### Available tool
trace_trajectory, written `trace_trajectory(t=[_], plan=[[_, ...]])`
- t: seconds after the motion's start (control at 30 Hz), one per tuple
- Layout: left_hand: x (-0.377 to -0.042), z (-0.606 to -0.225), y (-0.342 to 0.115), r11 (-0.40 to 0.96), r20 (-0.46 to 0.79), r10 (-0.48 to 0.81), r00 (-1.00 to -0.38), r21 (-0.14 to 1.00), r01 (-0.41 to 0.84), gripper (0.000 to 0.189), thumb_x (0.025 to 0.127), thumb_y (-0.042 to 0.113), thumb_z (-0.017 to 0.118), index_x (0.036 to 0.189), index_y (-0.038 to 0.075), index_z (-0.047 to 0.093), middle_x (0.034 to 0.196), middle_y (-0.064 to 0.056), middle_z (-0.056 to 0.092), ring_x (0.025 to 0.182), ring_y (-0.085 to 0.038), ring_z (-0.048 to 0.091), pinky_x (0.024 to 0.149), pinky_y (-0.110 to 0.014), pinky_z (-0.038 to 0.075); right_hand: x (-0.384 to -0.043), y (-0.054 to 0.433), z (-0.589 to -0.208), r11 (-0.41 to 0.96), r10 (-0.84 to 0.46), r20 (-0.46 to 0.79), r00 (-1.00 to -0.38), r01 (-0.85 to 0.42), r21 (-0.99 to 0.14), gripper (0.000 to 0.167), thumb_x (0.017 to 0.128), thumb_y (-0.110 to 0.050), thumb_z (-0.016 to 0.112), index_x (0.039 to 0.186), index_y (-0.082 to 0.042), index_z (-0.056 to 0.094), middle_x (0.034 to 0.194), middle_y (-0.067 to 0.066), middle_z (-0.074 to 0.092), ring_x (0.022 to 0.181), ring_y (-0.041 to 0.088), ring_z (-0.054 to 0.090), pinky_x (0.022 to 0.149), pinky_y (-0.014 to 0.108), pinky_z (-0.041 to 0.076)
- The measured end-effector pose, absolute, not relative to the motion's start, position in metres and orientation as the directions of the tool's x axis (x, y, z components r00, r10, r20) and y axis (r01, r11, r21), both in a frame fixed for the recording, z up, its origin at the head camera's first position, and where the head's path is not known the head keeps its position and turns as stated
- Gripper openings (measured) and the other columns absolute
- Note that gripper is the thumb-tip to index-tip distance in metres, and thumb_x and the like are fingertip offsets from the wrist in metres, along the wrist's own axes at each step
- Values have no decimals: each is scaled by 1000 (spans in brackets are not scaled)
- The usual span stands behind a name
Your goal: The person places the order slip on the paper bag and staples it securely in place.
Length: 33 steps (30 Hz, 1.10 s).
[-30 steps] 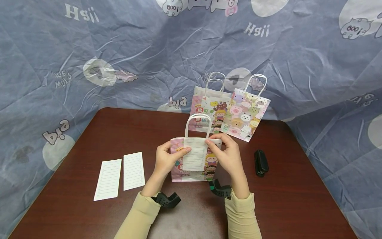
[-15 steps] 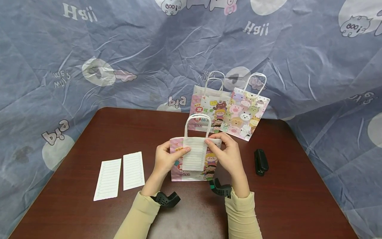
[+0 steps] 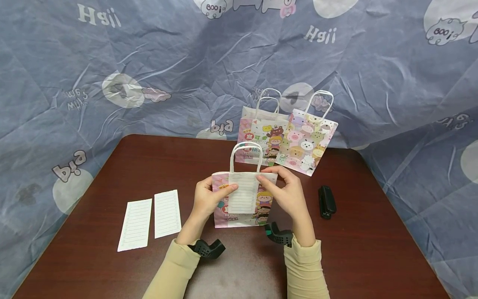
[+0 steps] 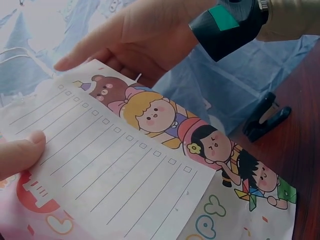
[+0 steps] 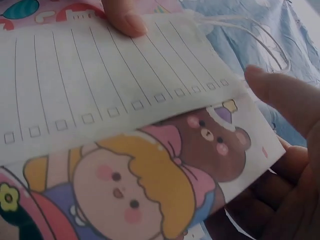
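In the head view, a small pink-and-white paper gift bag (image 3: 221,218) with cartoon figures stands upright at mid-table. A lined checklist sheet (image 3: 242,199) lies flat against its front, under the white handles (image 3: 247,145). My left hand (image 3: 205,199) grips the bag's left side, its thumb (image 4: 30,152) pressing the sheet and the other fingers hidden behind. My right hand (image 3: 289,193) holds the top right edge. Its thumb (image 5: 270,90) is at the sheet's upper corner and its fingers are behind the bag, as the right wrist view shows.
Two more lined sheets lie on the left, an outer sheet (image 3: 135,225) and an inner sheet (image 3: 167,214). A black stapler (image 3: 327,202) lies to the right. Behind stand more paper bags, a pink bag (image 3: 244,143) and an animal-print bag (image 3: 307,143), against a blue cloth backdrop (image 3: 179,74).
My right wrist and forearm have shifted slightly to the right. The bag's handles have moved a touch to the left. Both hands keep their places on the bag and sheet.
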State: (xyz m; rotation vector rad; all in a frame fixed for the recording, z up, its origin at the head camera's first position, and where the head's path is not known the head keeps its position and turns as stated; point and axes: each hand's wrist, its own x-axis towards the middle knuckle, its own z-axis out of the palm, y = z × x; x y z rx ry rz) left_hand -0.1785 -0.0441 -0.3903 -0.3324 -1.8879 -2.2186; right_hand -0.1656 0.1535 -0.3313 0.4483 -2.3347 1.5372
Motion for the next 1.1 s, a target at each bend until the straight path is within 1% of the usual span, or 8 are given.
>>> trace_trajectory(t=[0.13, 0.2, 0.43, 0.53, 0.7, 0.87, 1.0, 1.1], plan=[[-178, -390, -44, -159, 305, -15, -952, 940, 303, 24, 75, -2, 76, 96, -10, 67, 84, -20, 70, 66, -21, 68, 58, -38, 55, -167, 160, -334, 334, -97, 396, -913, -405, -851, 26, 82, -1, 71, 105, 7, 64, 102, 18, 62, 67, 11, 61, 59, 21, 49], [-178, -391, -43, -156, 309, -17, -951, 939, 307, 24, 75, -2, 76, 96, -10, 67, 84, -20, 69, 65, -20, 68, 58, -38, 55, -168, 164, -335, 322, -98, 394, -914, -403, -856, 28, 81, 0, 71, 107, 7, 63, 104, 19, 62, 74, 10, 61, 62, 20, 48], [-178, -391, -43, -155, 311, -16, -950, 938, 309, 24, 75, -2, 76, 97, -9, 67, 86, -21, 69, 67, -24, 69, 58, -40, 55, -172, 176, -338, 286, -101, 428, -898, -438, -852, 33, 80, 9, 67, 112, 10, 58, 109, 24, 60, 90, 7, 58, 81, 25, 49], [-179, -391, -43, -153, 316, -17, -949, 937, 315, 25, 75, -2, 76, 97, -9, 67, 86, -21, 69, 67, -23, 69, 58, -39, 55, -173, 181, -339, 262, -96, 443, -891, -452, -853, 33, 81, 12, 64, 113, 12, 56, 110, 29, 58, 92, 7, 59, 82, 25, 49], [-179, -392, -43, -154, 325, -18, -946, 934, 323, 25, 75, -3, 76, 97, -10, 67, 87, -22, 69, 66, -21, 69, 58, -38, 55, -177, 190, -343, 248, -59, 446, -893, -446, -860, 32, 84, 10, 62, 115, 13, 54, 112, 31, 57, 96, 13, 61, 83, 22, 48], [-179, -392, -43, -160, 327, -16, -945, 932, 325, 25, 75, -3, 76, 97, -10, 67, 87, -23, 69, 66, -22, 69, 58, -39, 55, -188, 204, -358, 258, -3, 450, -893, -435, -863, 32, 85, 6, 63, 117, 7, 57, 112, 24, 60, 96, 12, 62, 83, 21, 48], [-179, -392, -43, -169, 329, -11, -944, 930, 326, 25, 75, -4, 75, 97, -10, 67, 87, -23, 69, 67, -24, 69, 58, -40, 55, -197, 215, -370, 260, 34, 449, -893, -426, -867, 32, 85, 1, 66, 117, 3, 59, 111, 9, 64, 94, 12, 63, 82, 20, 48], [-179, -392, -43, -173, 329, -7, -944, 930, 325, 25, 75, -4, 75, 97, -10, 66, 87, -23, 69, 68, -25, 69, 59, -41, 55, -199, 221, -374, 259, 60, 449, -892, -421, -870, 32, 85, 0, 67, 116, 4, 59, 109, 2, 65, 94, 13, 63, 82, 20, 48]])
